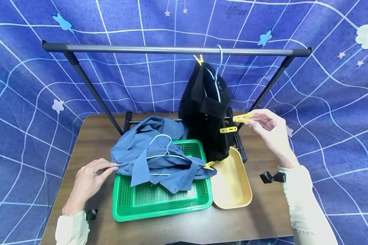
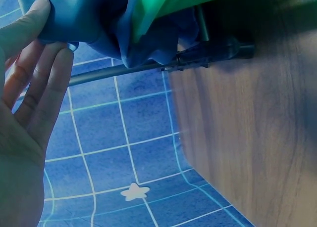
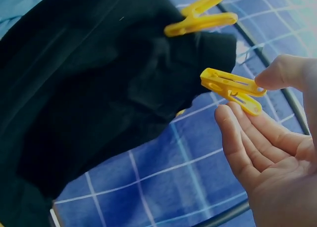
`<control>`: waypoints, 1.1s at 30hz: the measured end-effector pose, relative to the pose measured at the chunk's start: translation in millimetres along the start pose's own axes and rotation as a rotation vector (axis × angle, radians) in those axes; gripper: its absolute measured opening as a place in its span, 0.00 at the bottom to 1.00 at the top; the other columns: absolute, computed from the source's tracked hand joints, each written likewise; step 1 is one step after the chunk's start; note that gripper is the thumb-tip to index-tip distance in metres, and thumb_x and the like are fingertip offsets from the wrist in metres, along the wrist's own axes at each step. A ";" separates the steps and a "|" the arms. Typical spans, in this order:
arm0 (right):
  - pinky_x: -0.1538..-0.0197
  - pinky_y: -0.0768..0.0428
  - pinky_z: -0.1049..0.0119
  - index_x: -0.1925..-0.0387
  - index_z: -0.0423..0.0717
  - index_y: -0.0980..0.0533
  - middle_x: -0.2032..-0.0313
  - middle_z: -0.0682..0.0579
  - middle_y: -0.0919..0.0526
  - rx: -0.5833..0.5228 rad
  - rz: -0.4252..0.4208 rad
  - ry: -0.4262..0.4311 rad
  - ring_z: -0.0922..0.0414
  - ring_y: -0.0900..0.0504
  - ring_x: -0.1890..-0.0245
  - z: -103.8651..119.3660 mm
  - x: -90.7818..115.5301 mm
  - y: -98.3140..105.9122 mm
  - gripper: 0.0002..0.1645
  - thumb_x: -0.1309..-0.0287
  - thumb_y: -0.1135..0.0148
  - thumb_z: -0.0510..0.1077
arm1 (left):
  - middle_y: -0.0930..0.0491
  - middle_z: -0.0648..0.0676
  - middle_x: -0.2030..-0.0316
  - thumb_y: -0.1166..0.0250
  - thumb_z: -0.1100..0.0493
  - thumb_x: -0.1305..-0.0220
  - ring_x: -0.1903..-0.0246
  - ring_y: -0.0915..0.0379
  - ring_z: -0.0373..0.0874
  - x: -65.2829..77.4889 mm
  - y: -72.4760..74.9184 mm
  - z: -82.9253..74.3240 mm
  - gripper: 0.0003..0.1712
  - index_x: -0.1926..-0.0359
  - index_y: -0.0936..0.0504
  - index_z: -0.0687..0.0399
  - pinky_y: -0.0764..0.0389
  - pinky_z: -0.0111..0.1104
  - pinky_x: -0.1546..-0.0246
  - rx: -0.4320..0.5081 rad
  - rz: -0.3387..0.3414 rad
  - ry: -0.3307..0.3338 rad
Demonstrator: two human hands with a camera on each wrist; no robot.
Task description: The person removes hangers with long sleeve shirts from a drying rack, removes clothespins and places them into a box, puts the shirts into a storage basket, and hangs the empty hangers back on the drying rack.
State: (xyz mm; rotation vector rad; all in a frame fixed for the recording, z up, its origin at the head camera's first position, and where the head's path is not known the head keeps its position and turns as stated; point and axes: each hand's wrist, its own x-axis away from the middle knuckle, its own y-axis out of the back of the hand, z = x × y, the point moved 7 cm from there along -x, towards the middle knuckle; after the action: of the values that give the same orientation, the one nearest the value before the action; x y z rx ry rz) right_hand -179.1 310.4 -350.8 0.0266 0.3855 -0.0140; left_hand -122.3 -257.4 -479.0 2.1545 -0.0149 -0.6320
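Observation:
A blue collared shirt (image 1: 141,166) with a light blue hanger (image 1: 167,153) in it lies across the green basket (image 1: 162,213). A yellow clothespin (image 1: 209,165) clips its right side. My left hand (image 1: 87,180) pinches the shirt's left edge between thumb and fingers; the left wrist view shows that blue cloth (image 2: 74,14) too. My right hand (image 1: 271,131) pinches another yellow clothespin (image 3: 235,83) by its handles, close beside the hanging black garment (image 1: 199,105). On that garment, one yellow clothespin (image 1: 228,129) grips the lower right part and a second clothespin (image 1: 200,60) the top.
The black garment hangs by a pale blue hanger (image 1: 220,64) from the grey bar (image 1: 141,50) of a black-legged rack standing on the wooden table (image 1: 93,132). Right of the basket is a pale yellow tray (image 1: 233,185). Blue patterned cloth (image 1: 18,102) surrounds the table.

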 end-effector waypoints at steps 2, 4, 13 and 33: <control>0.55 0.14 0.72 0.48 0.16 0.24 0.59 0.49 0.08 -0.029 -0.001 0.006 0.59 0.09 0.61 -7.7 2.2 2.4 0.15 0.36 0.41 0.19 | 0.15 0.32 0.66 0.17 0.68 0.46 0.64 0.22 0.25 1.4 0.8 1.3 0.19 0.60 0.05 0.36 0.22 0.16 0.64 0.001 -0.005 0.000; 0.55 0.14 0.72 0.48 0.17 0.24 0.58 0.50 0.09 -0.049 -0.009 0.015 0.59 0.09 0.61 -13.3 5.0 5.9 0.15 0.36 0.42 0.18 | 0.15 0.32 0.66 0.17 0.68 0.45 0.64 0.22 0.25 1.6 0.7 2.6 0.19 0.59 0.05 0.36 0.23 0.15 0.63 0.006 -0.005 -0.002; 0.54 0.14 0.72 0.50 0.22 0.22 0.56 0.48 0.09 -0.127 0.023 -0.044 0.59 0.09 0.59 -48.0 15.4 13.5 0.16 0.38 0.44 0.16 | 0.15 0.34 0.66 0.17 0.69 0.46 0.65 0.22 0.26 2.6 2.5 4.5 0.19 0.60 0.05 0.39 0.24 0.13 0.63 0.009 -0.018 -0.013; 0.50 0.15 0.73 0.43 0.20 0.27 0.54 0.52 0.09 -0.047 0.341 -0.301 0.64 0.10 0.54 -149.7 67.6 28.7 0.17 0.32 0.42 0.22 | 0.15 0.35 0.67 0.17 0.68 0.45 0.65 0.23 0.25 2.2 1.8 6.5 0.17 0.61 0.05 0.40 0.24 0.13 0.64 0.016 -0.011 -0.010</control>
State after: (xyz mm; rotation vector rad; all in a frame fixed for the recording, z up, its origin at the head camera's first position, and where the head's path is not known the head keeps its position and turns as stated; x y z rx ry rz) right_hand -172.1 342.7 -514.2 0.0429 0.0768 0.3243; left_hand -122.9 -263.9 -481.9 2.1681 -0.0135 -0.6515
